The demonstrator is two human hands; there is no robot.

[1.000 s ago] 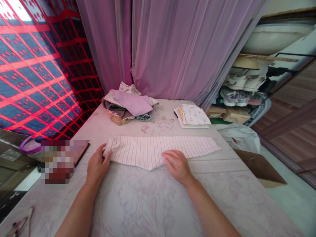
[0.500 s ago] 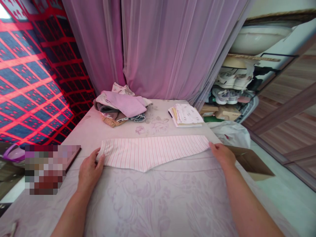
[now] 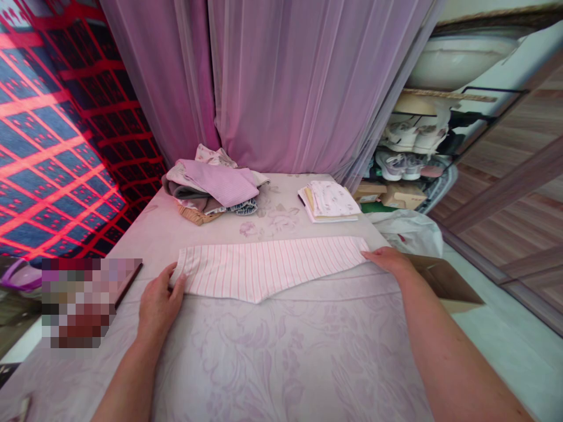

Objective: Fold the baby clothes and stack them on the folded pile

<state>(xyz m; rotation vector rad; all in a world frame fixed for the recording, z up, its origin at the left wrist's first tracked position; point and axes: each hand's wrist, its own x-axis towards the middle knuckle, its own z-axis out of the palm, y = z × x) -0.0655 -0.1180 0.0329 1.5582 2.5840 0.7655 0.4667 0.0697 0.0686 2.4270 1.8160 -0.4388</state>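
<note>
Left hand (image 3: pixel 158 305): open, fingers lying on the cloth's left end, not clamped.
Right hand (image 3: pixel 387 261): open, fingertips at the cloth's right end, well apart from the left hand.
Pink-striped cloth (image 3: pixel 264 272): flat between both hands, its near edge angled to a point, on a floral cover (image 3: pixel 281 351).
Risk: unpinched, it could skew if either hand drags it.
Beyond the hands: crumpled clothes pile (image 3: pixel 211 187), folded printed cloths (image 3: pixel 328 200).
</note>
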